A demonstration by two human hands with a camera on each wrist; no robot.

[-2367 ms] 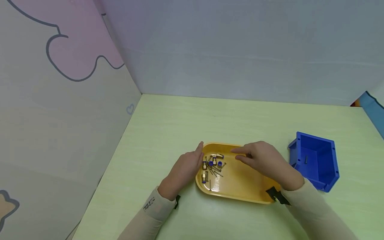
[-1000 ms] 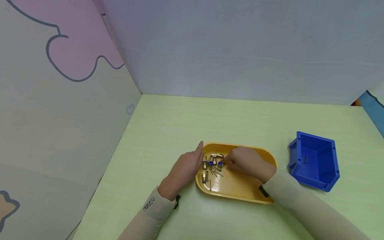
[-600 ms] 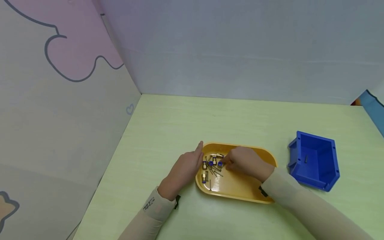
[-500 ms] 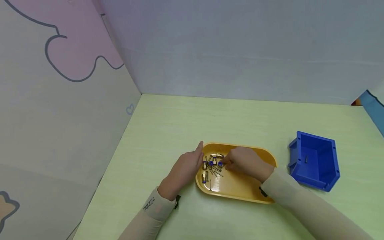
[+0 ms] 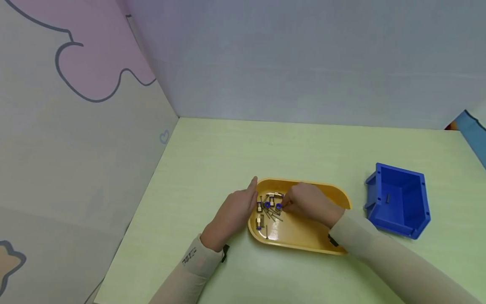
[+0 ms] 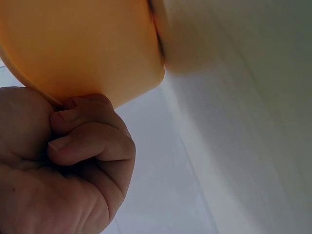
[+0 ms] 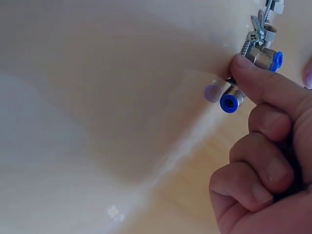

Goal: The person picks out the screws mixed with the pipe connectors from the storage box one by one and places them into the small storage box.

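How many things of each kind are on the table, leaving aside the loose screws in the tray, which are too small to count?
Yellow tray: 1
Blue bin: 1
Brass fittings with blue ends, in the tray: 5 in view
Screw in the blue bin: 1
Total: 8

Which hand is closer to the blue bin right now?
The right hand. It is over the yellow tray, touching the small metal fittings, with the blue bin off to its right. The left hand grips the tray's far left end.
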